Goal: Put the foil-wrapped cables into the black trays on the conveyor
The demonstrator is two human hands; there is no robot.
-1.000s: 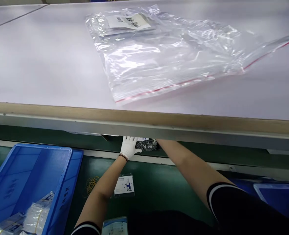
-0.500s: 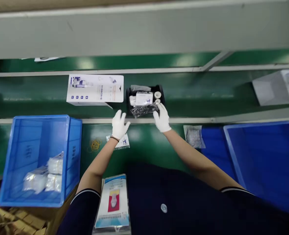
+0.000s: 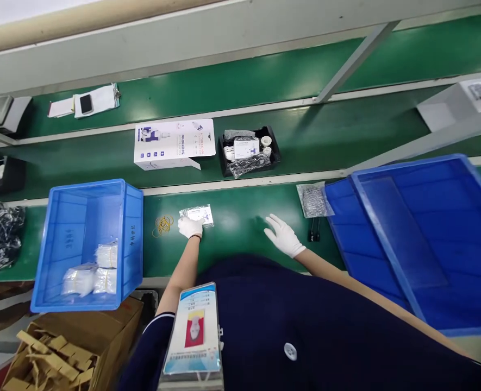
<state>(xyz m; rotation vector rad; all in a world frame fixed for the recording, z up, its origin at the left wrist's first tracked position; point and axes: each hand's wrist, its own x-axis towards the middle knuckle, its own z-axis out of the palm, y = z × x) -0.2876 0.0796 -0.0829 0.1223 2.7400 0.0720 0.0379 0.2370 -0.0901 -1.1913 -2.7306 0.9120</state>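
My left hand (image 3: 190, 227), in a white glove, is at the near left edge of a clear plastic packet (image 3: 201, 214) with a printed white card in it. Its fingers are curled closed on the packet. My right hand (image 3: 284, 237), also gloved, hovers over the green bench with fingers stretched out and nothing in them. Beyond both hands, a black tray (image 3: 276, 153) sits on the belt. It holds a printed card (image 3: 247, 147), white round parts (image 3: 266, 142) and black parts in clear wrap. Yellow rubber bands (image 3: 164, 224) lie left of my left hand.
A white printed box (image 3: 175, 142) lies beside the tray. Blue bins stand at left (image 3: 132, 244) and right (image 3: 387, 239), the left one holding bagged packs. A bubble-wrap pouch (image 3: 314, 200) is near the right bin. A slanted metal strut (image 3: 354, 62) crosses the far belt.
Both hands have pulled back from around the tray towards me. The left has closed on the packet; the right has moved right and opened. The camera view has shifted and tilted.
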